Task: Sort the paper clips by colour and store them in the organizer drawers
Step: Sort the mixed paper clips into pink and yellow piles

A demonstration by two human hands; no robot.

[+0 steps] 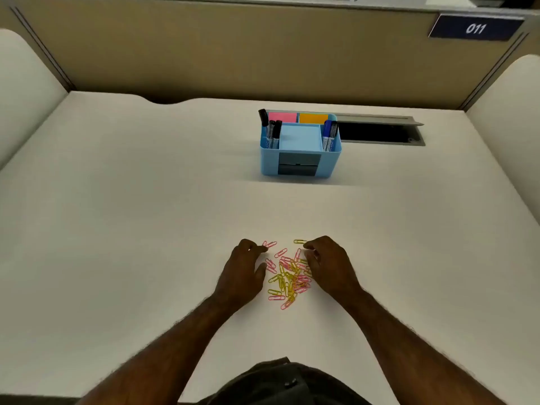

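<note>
A mixed pile of pink and yellow paper clips (287,280) lies on the white desk in front of me. My left hand (244,266) rests palm down at the pile's left side, its fingertips touching a pink clip (270,244) at the far left of the pile. My right hand (328,263) rests at the pile's right side, fingertips touching a yellow clip (299,241). Neither hand has lifted a clip. The light blue organizer (301,147) stands further back on the desk. Its two grey drawers (298,164) in the front are closed.
The organizer holds markers (271,130) on the left and right, and pink and orange sticky notes (298,117) at the back. An open cable slot (380,133) lies in the desk behind it to the right. Beige partitions enclose the desk (117,200).
</note>
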